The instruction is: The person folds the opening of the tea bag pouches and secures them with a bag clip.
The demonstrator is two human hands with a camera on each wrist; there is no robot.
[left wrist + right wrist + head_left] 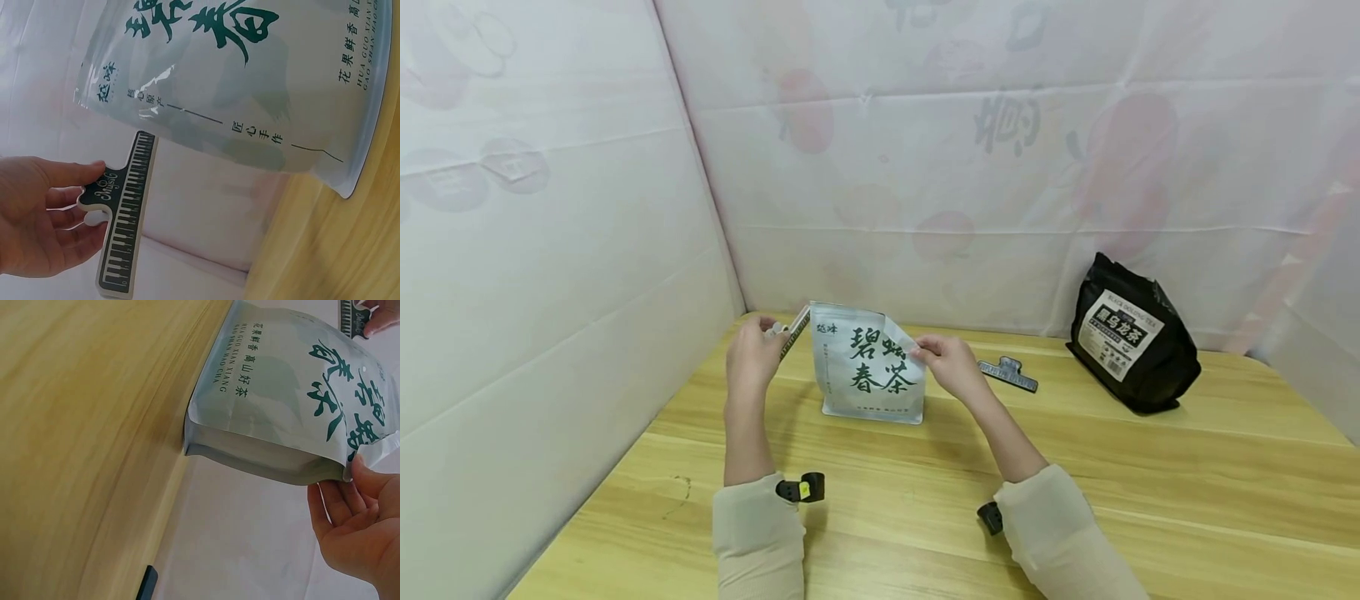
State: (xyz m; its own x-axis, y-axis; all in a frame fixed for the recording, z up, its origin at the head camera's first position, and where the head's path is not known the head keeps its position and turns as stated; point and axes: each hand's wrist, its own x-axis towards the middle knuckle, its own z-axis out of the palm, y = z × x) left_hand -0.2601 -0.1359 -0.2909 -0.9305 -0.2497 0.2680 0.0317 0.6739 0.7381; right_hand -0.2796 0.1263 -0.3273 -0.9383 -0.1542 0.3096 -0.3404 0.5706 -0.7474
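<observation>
A pale tea bag (842, 387) with large dark green characters stands upright on the table, its top right corner folded down over the front. My right hand (953, 368) pinches that folded corner between thumb and fingers; the right wrist view shows the fingers (337, 503) behind the bag's side. At the bag's upper left edge, my left hand (751, 357) holds a bag clip (128, 209) by its handle. The clip has a black-and-white piano-key pattern and the word "Music", and its long bar slants beside the bag's edge.
A second piano-key clip (1009, 375) lies on the wooden table (880, 508) to the right of the bag. Farther right stands a black bag of oolong tea (1165, 367) with a white label. Pale printed cloth (880, 183) hangs behind and at the sides.
</observation>
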